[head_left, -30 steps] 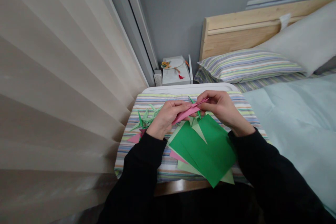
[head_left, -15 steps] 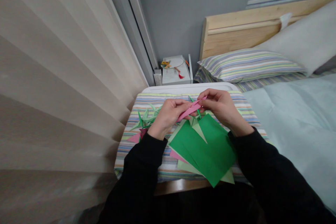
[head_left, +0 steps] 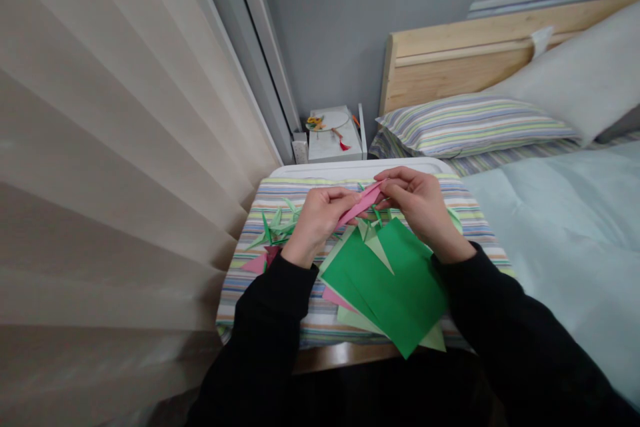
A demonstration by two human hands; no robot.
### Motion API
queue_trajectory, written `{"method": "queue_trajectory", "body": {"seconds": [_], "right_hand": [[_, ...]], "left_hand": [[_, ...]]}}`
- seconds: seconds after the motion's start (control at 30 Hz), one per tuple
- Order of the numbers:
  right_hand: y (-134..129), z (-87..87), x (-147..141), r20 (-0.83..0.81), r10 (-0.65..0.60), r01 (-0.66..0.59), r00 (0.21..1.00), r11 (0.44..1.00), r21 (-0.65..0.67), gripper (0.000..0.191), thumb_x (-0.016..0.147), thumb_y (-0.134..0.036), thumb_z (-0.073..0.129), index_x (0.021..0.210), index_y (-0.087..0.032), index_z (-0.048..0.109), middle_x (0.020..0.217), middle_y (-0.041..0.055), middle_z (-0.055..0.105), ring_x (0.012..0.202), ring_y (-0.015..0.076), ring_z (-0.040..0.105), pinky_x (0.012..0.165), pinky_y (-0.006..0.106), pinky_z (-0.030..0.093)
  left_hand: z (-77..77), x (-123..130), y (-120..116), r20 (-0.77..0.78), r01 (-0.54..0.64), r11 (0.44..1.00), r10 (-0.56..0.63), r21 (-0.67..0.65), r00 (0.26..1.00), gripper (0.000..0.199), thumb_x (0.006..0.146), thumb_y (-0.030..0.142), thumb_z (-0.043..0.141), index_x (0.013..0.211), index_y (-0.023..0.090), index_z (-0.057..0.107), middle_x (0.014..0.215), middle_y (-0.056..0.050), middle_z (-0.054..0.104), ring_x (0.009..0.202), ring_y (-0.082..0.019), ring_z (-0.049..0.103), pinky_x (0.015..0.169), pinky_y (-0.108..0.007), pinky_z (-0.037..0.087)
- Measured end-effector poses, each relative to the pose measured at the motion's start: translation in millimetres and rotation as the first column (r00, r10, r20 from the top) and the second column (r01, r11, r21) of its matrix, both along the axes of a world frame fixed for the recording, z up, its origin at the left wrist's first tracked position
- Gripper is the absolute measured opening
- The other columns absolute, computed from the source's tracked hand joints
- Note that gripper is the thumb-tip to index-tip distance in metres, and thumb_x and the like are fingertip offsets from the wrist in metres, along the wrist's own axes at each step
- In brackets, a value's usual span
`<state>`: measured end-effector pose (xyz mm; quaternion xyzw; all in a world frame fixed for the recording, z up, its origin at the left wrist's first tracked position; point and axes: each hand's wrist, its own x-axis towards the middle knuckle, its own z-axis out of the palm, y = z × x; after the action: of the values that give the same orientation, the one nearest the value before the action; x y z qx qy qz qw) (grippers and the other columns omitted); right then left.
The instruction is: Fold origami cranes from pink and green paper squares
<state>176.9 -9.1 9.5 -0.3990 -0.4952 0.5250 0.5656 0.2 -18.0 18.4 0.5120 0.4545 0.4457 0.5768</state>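
Observation:
A narrow folded piece of pink paper (head_left: 364,203) slants between my two hands above the table. My left hand (head_left: 320,219) pinches its lower left part between thumb and fingers. At the upper right end, my right hand (head_left: 417,203) is closed on it with thumb and fingertips. Below my hands lies a stack of square sheets, with a dark green sheet (head_left: 393,290) on top. A pale green folded paper shape (head_left: 376,248) rests on the far corner of that stack. Left of my left hand sit several green folded paper cranes (head_left: 273,230).
Pink folded paper (head_left: 256,263) lies at the table's left. A striped cloth (head_left: 240,300) covers the table. Beyond stands a small white cabinet (head_left: 325,145) with an embroidery hoop on it. A curtain (head_left: 125,180) borders the left; a bed (head_left: 560,233) borders the right.
My right hand has shifted slightly, its fingertips moving a little left along the pink paper's upper end. My left hand keeps its pinch, and the sheets below stay put.

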Motion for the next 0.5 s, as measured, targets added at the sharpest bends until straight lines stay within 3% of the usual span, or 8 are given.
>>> {"method": "queue_trajectory", "body": {"seconds": [0.23,0.5], "right_hand": [[-2.0,1.6,-1.6,0.043,0.066,-0.066,0.997,0.998,-0.006,0.014,0.071,-0.028,0.077,0.075,-0.017,0.068,0.065,0.0016,0.07,0.054,0.0133,0.066,0.052,0.025,0.057],[-5.5,6.0,-1.9,0.111,0.108,-0.115,0.988,0.992,0.057,0.021,0.077,-0.034,0.075,0.069,-0.017,0.066,0.056,0.0004,0.066,0.045,0.0106,0.058,0.045,0.023,0.049]], "left_hand": [[-2.3,-1.8,0.5,-0.044,-0.005,0.999,0.007,0.051,0.999,0.021,0.078,0.035,0.078,0.081,0.014,0.077,0.07,-0.002,0.075,0.058,-0.013,0.066,0.055,-0.022,0.055],[-5.2,-3.4,2.2,-0.059,0.09,0.996,-0.088,0.027,0.994,0.03,0.08,0.044,0.077,0.087,0.015,0.08,0.073,-0.005,0.076,0.06,-0.014,0.07,0.054,-0.02,0.051]]}}
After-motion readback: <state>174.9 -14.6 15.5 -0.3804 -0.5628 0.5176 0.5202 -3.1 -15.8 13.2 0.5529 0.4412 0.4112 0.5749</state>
